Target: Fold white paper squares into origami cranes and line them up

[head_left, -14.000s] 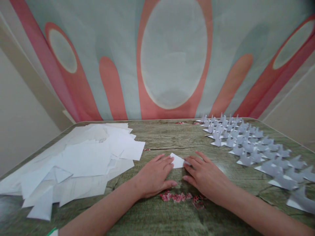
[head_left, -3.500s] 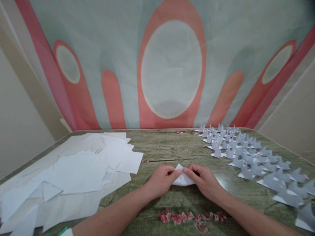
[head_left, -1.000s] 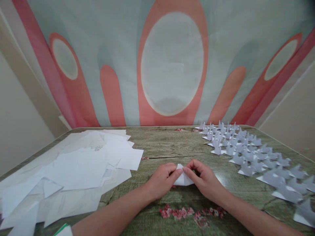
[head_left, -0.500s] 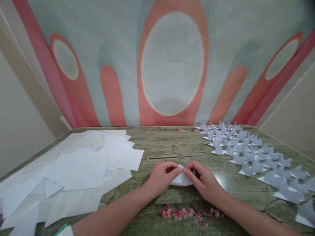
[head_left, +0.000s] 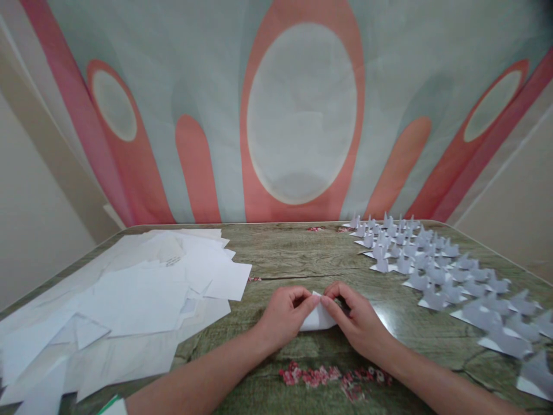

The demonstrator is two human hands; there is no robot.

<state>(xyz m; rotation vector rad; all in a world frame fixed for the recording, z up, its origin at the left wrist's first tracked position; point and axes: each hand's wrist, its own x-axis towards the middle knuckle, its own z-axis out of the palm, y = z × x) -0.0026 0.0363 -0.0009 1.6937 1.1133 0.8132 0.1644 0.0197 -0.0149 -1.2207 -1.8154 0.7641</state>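
Both left hand [head_left: 281, 314] and right hand [head_left: 359, 316] pinch folded paper [head_left: 318, 320]; print [head_left: 173, 261] on sheets [head_left: 138, 297] illegible.

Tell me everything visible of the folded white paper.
The folded white paper looks plain, peaked on top, its lower edge nearly straight. The left hand and right hand pinch it near the peak, thumbs on the near face. It sits between them; whether it touches the table is unclear. Its far side is hidden.
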